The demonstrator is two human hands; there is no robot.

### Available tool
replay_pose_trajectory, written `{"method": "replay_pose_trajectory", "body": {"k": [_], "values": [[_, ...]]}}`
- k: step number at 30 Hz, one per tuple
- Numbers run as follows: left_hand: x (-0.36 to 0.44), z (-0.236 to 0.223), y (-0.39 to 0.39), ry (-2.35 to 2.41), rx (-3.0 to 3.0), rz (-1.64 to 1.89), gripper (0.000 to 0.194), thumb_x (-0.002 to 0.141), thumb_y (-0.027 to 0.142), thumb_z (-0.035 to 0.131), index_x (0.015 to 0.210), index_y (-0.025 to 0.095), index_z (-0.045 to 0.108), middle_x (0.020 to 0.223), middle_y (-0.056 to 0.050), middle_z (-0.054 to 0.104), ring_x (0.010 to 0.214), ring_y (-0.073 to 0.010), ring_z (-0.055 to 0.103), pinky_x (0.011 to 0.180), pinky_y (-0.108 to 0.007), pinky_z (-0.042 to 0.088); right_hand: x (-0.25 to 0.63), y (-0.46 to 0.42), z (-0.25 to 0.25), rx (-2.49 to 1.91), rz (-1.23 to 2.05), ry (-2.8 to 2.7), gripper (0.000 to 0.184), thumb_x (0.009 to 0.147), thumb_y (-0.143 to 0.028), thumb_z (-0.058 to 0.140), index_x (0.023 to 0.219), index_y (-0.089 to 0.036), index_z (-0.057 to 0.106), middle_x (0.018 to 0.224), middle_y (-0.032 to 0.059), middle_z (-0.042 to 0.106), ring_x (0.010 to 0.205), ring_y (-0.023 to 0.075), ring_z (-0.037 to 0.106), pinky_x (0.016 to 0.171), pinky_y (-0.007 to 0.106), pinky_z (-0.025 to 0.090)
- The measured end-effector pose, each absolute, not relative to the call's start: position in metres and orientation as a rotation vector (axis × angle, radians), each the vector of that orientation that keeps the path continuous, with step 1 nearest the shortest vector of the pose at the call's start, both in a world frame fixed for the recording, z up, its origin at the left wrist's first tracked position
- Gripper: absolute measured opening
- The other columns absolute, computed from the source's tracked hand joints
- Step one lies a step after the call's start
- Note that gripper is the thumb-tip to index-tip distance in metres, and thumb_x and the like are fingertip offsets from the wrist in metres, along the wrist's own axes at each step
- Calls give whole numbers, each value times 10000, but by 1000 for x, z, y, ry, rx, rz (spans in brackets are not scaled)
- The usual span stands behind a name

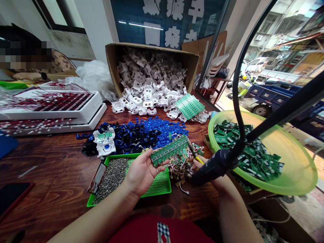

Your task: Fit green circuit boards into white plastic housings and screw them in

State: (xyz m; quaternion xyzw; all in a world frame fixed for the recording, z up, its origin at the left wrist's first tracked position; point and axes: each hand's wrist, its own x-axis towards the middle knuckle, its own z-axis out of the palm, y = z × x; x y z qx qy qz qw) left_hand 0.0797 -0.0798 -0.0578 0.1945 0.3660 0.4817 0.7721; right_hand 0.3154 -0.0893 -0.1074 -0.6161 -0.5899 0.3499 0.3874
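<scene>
While the left hand (140,170) cradles a green board (169,151), a tool (199,159) in the right hand (196,164) points at its opposite end.

Palm up, the left hand pinches the board's left end, thumb on one side and fingertips showing along the near edge; the right fingers are wrapped around the yellow handle, partly hidden by a black stand (215,163); below the board lie a tray (165,189) and wired parts (181,168); its long axis slants away to the right, its far end just beside the tool's tip, though contact cannot be told; beyond sit blue rings (164,130), then white shells (148,96) spilling from a box (112,69).
</scene>
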Motion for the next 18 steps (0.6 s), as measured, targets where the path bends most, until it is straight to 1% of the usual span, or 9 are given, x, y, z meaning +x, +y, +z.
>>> {"method": "replay_pose_trajectory", "body": {"k": [2,4,7,9,11,13,15,18], "values": [[79,-57,-80,788,423,1049,112,872,201,394,822,144,477,902,-81,644,734,-233,677,514,-252,511,315,-90,-109,-1596,853,-1513,281,707,-410,627,758,-134,623,681,26,601,709,175,558,622,278,478],[79,-57,-81,782,425,1046,126,876,208,390,821,141,482,897,-85,646,733,-233,676,511,-249,507,316,-90,-111,-1633,810,-1528,280,765,-398,591,838,-129,614,809,38,613,777,169,568,686,292,491],[81,-57,-84,774,420,1042,134,880,218,392,862,140,499,953,-98,645,770,-237,675,527,-246,512,317,-89,-116,-1700,738,-1545,276,850,-354,508,1012,-136,560,1010,54,575,877,157,565,764,332,493],[84,-58,-86,769,419,1051,132,880,223,399,902,145,503,1015,-106,635,816,-246,671,559,-254,523,316,-88,-122,-1744,681,-1550,292,867,-340,485,1079,-144,529,1080,62,546,927,167,556,792,355,488],[88,-58,-88,755,429,1052,145,884,231,395,916,140,503,1035,-126,633,854,-256,664,598,-267,531,315,-87,-127,-1779,619,-1550,298,866,-341,486,1093,-153,526,1107,65,536,954,178,547,811,364,483],[92,-58,-88,745,434,1048,157,888,233,385,905,130,503,1010,-141,642,857,-253,663,636,-280,537,315,-85,-132,-1803,556,-1546,292,867,-338,485,1094,-160,527,1118,66,532,963,178,543,820,365,479],[93,-58,-87,753,419,1055,156,888,227,381,897,131,503,981,-132,652,835,-244,669,660,-294,541,316,-83,-134,-1810,499,-1540,300,866,-334,489,1105,-157,518,1119,71,529,964,176,543,819,369,479],[92,-59,-84,774,381,1055,146,883,219,379,888,140,502,940,-109,659,812,-243,674,638,-298,545,320,-82,-134,-1782,452,-1556,296,865,-334,490,1093,-147,521,1101,70,538,948,169,549,810,370,481]]}}
